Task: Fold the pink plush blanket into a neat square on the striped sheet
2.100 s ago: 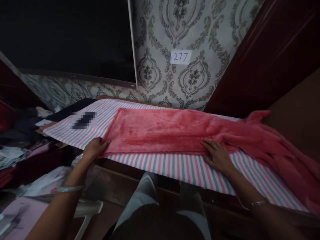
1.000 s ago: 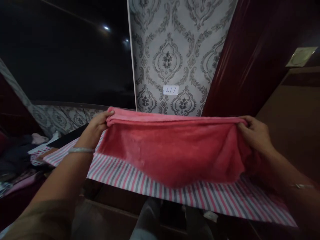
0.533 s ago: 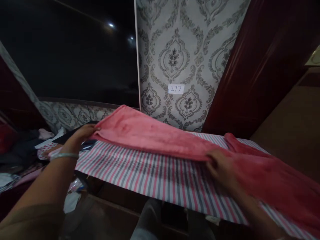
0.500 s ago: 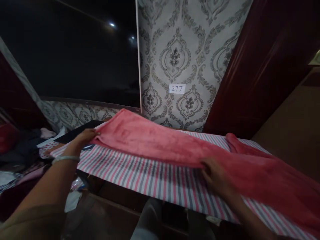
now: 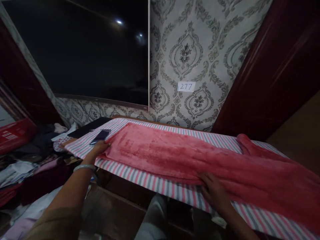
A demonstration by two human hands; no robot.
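Note:
A long red fleece garment (image 5: 160,150), its exact kind unclear, lies spread over a striped cloth (image 5: 140,176) in pink, grey and white. At its left end, my left hand (image 5: 101,148) is closed on the near corner. My right hand (image 5: 212,190) has its fingers closed at the near edge, around the middle of the length. Toward the right, a narrow rolled part (image 5: 245,141) of the fleece sticks up and away from the rest. A dark phone (image 5: 100,137) rests on the striped cloth just beyond my left hand.
Behind the table hangs a large dark television (image 5: 87,50). A paper label (image 5: 186,86) marked 277 is on the patterned wall. Piled clothes (image 5: 32,173) and a red box (image 5: 16,135) are at the left. A dark flat panel (image 5: 90,127) lies beyond the phone.
The left part of the fleece, raised before, has come down flat on the striped cloth. Both hands went down with it, still at its near edge. The phone now shows fully.

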